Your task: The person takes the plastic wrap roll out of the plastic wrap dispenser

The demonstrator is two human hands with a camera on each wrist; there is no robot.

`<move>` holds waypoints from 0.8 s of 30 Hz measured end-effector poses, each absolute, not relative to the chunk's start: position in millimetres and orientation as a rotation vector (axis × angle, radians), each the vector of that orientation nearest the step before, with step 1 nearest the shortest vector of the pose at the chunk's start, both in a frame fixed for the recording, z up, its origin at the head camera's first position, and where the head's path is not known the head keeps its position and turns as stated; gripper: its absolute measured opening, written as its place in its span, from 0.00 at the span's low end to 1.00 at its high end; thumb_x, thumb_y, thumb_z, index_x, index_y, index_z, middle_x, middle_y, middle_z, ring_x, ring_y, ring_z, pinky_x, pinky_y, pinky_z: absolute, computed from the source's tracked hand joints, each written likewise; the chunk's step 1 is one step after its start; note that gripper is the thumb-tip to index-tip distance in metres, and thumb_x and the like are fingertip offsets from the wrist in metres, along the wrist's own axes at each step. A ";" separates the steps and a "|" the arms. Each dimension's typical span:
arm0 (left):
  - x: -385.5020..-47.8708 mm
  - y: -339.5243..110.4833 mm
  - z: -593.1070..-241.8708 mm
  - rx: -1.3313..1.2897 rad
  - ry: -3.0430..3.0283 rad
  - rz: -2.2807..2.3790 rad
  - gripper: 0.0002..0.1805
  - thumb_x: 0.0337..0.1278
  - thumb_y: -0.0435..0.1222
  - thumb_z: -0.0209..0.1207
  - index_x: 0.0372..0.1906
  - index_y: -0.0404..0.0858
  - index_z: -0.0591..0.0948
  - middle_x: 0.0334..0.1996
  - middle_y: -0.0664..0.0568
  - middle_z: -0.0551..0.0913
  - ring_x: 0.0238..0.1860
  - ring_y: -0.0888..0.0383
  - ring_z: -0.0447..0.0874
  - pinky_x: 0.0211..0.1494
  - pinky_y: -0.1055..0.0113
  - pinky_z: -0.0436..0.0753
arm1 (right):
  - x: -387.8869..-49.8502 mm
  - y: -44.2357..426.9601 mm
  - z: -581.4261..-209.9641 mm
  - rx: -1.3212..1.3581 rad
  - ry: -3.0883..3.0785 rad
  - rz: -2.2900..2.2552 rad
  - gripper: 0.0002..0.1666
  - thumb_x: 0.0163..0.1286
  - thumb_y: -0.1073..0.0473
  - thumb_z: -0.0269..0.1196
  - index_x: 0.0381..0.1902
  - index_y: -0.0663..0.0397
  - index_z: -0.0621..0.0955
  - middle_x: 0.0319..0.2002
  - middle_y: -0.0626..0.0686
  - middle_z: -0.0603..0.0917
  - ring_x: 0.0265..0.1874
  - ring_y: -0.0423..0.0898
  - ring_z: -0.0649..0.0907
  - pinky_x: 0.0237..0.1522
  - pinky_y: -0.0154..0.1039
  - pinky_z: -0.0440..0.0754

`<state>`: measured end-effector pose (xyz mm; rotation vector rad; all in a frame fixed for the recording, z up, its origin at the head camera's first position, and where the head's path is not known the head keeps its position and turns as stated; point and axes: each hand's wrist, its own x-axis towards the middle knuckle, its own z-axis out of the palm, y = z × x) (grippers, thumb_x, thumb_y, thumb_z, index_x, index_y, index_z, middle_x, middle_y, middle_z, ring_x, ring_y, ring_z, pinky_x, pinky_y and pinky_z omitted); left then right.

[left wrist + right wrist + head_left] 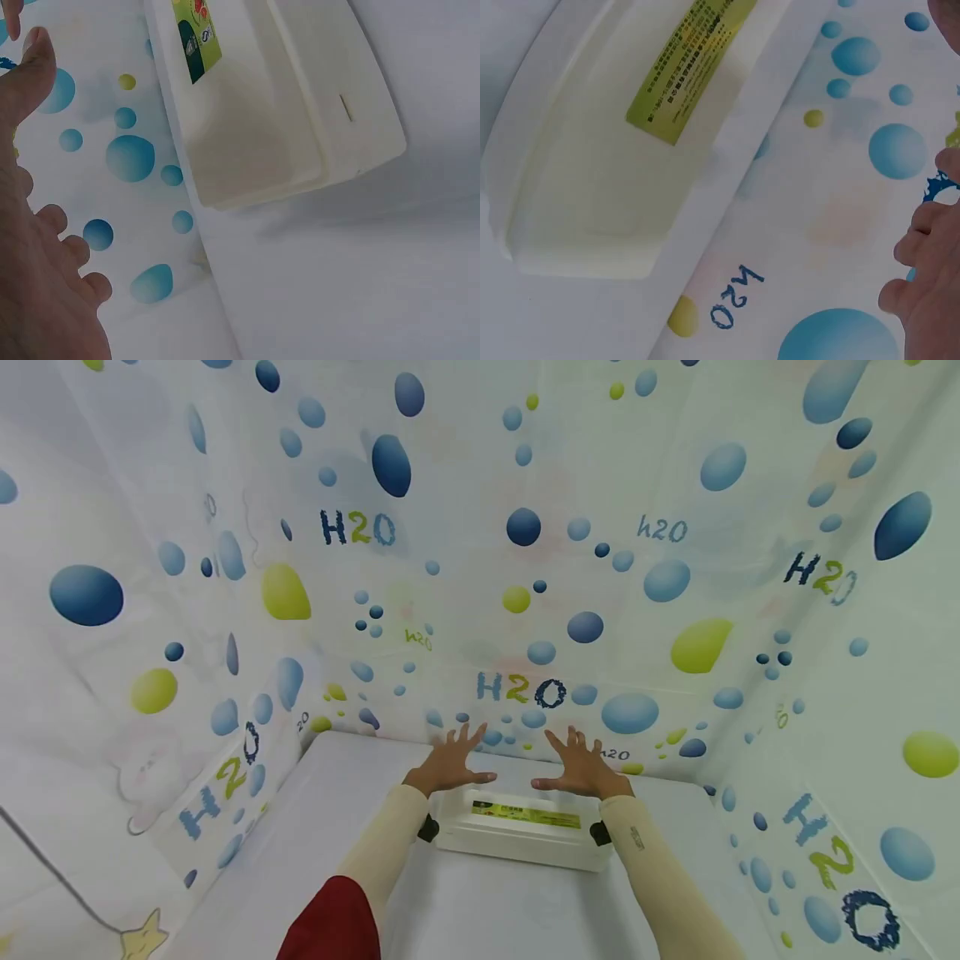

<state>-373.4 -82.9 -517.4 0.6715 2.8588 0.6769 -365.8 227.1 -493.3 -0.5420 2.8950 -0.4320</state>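
A long white plastic box (521,845) with a green and yellow label (525,814) lies on the white tabletop, near its back edge. My left hand (452,766) is held up above the box's left part, fingers spread and holding nothing. Above the right part, my right hand (581,767) is raised the same way, with its thumb pointing inward. The two hands face each other with a gap between them. In the left wrist view the box (247,135) sits apart from the hand (45,277). The right wrist view shows the box (592,202) left of the hand (934,277).
The white tabletop (337,810) stands in a corner enclosed by white curtains (465,593) printed with blue and green drops and "H2O" lettering. Curtain panels rise at the back, left and right. Dark straps or mounts (428,829) show at both wrists.
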 end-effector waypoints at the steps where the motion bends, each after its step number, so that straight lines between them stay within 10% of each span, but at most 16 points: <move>1: -372.0 -85.8 -520.4 0.668 2.836 0.738 0.66 0.62 0.69 0.66 0.91 0.44 0.46 0.88 0.28 0.48 0.87 0.22 0.48 0.80 0.18 0.61 | -365.4 227.0 -494.5 -0.552 2.889 -0.442 0.71 0.65 0.23 0.70 0.90 0.52 0.53 0.86 0.79 0.46 0.86 0.79 0.50 0.81 0.85 0.44; 8: -363.9 -105.3 -545.3 0.518 2.782 0.864 0.78 0.50 0.64 0.79 0.90 0.34 0.42 0.89 0.34 0.53 0.87 0.31 0.57 0.86 0.33 0.66 | -358.8 222.5 -496.6 -0.562 2.808 -0.521 0.75 0.62 0.28 0.75 0.89 0.60 0.52 0.87 0.76 0.47 0.87 0.77 0.50 0.84 0.80 0.52; 24: -327.5 -138.0 -597.5 0.444 2.651 1.230 0.70 0.37 0.37 0.90 0.85 0.26 0.59 0.83 0.28 0.65 0.78 0.26 0.71 0.79 0.37 0.77 | -344.9 214.3 -515.5 -0.667 2.726 -0.546 0.74 0.58 0.33 0.81 0.87 0.64 0.58 0.87 0.69 0.59 0.86 0.71 0.61 0.85 0.71 0.61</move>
